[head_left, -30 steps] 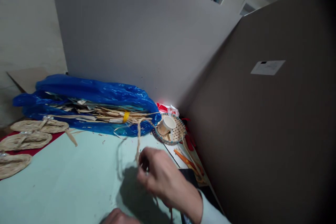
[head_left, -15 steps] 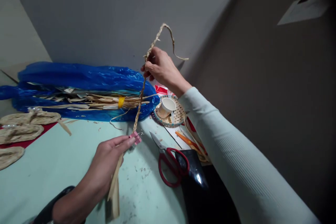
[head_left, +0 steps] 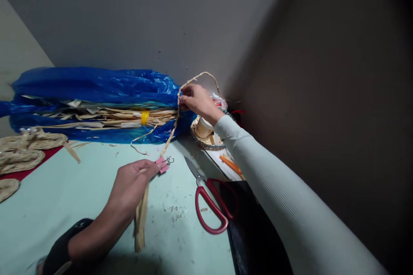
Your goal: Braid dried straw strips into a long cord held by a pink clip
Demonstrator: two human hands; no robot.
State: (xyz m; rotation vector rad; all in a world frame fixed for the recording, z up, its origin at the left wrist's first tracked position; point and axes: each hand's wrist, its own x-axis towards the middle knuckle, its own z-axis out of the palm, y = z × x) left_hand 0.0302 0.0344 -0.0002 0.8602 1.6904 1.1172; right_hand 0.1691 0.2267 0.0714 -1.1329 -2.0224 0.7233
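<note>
A thin braided straw cord (head_left: 172,133) runs up from a pink binder clip (head_left: 162,165) to my right hand (head_left: 197,101). My right hand is closed on the cord, and its far end arches over the hand to the right. Low on the table, my left hand (head_left: 130,184) pinches the binder clip between thumb and fingers. Loose flat straw strips (head_left: 141,223) hang down below the left hand from the clipped end. Just right of the clip lies a pair of red-handled scissors (head_left: 211,206) with its blades pointing away from me.
A blue plastic bag (head_left: 97,88) holding a straw bundle tied with yellow tape (head_left: 145,117) lies along the wall. Woven straw soles (head_left: 22,161) rest at left. A paper cup (head_left: 204,128) stands in a woven tray (head_left: 211,142), near orange-handled scissors (head_left: 231,164) and a black object (head_left: 254,232).
My right hand has come down with the cord, and the cord's arched end has dropped with it. My left hand still holds the binder clip in nearly the same place.
</note>
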